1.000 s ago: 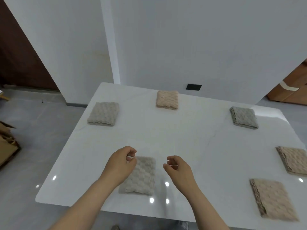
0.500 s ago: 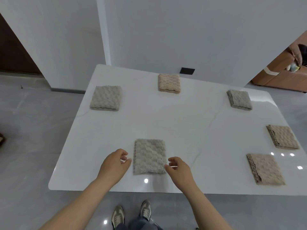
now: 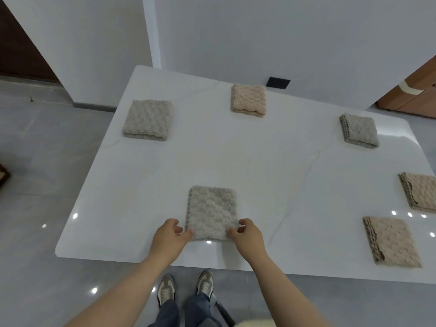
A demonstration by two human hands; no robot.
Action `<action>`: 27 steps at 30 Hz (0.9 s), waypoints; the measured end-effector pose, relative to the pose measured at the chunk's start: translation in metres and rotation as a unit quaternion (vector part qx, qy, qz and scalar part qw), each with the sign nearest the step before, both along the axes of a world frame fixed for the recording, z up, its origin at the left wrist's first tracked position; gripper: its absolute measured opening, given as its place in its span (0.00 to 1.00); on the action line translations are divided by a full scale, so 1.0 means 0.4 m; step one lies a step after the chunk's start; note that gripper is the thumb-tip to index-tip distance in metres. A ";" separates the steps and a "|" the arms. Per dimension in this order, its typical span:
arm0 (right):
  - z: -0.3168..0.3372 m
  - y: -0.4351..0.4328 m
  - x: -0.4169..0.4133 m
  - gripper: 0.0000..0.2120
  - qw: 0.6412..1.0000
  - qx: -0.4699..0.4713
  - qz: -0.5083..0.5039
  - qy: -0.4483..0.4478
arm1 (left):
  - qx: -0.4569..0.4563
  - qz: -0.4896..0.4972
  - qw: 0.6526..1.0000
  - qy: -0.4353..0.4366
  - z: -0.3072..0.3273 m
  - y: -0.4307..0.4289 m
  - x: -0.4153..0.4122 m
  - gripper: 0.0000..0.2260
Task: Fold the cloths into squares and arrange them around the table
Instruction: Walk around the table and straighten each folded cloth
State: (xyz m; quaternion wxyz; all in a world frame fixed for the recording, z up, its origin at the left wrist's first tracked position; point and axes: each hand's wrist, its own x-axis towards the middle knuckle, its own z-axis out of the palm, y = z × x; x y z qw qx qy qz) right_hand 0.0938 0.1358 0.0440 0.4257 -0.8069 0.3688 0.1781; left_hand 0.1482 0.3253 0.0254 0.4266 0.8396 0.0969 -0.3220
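A folded grey waffle-textured cloth [image 3: 212, 212] is lying flat near the front edge of the white marble-look table [image 3: 236, 156]. The right hand [image 3: 247, 239] is pinching its near right corner between curled fingers and thumb. The left hand [image 3: 168, 239], fingers curled, seems to be pinching the near left corner. Five other folded cloths [image 3: 147, 119], grey and beige, are sitting well apart along the far and right edges.

Six folded cloths lie well apart on the table [image 3: 259, 166]: the far-left cloth [image 3: 147, 119], far-middle cloth [image 3: 249, 100] and far-right cloth [image 3: 358, 130] along the back, and the right-edge cloth [image 3: 421, 192] with the near-right cloth [image 3: 392, 243] before it. The near cloth [image 3: 212, 212] lies by the front edge, left of centre. The left hand [image 3: 168, 237] pinches its near-left corner and the right hand [image 3: 249, 236] its near-right corner.
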 end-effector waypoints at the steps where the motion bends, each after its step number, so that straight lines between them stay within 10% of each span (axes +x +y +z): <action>1: -0.006 0.001 0.000 0.23 1.000 -0.002 0.004 0.002 | -0.004 0.008 1.000 0.003 -0.007 -0.005 -0.001 0.28; 27: -0.085 -0.052 -0.057 0.11 0.994 0.006 -0.099 -0.045 | -0.076 0.113 0.989 0.059 -0.052 -0.104 -0.014 0.09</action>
